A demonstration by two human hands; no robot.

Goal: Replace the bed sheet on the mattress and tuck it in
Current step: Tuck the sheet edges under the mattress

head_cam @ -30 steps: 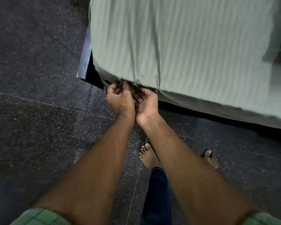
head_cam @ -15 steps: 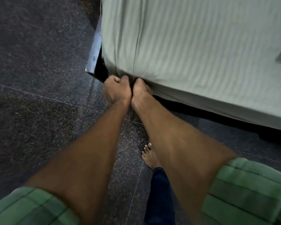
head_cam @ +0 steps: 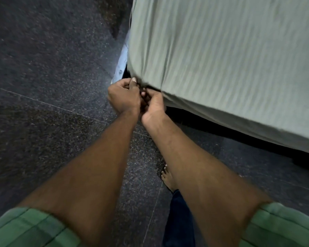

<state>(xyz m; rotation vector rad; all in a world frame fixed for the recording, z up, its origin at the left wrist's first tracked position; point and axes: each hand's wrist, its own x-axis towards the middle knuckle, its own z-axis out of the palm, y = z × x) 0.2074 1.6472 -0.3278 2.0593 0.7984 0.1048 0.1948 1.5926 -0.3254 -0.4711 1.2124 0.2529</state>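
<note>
Sheet (head_cam: 221,56), pale green with faint stripes, covers the mattress corner just above and right of both hands, its stripes running away up the view. Left hand (head_cam: 123,97) and right hand (head_cam: 152,104) touch each other under the corner, fingers (head_cam: 132,82) curled and pinching the sheet's lower edge. Just left of the hands, a pale strip of bed frame (head_cam: 122,63) shows. Below lies dark speckled floor (head_cam: 43,86), with a bare foot (head_cam: 167,177) beside the right forearm. Green sleeves (head_cam: 25,229) frame the bottom.
</note>
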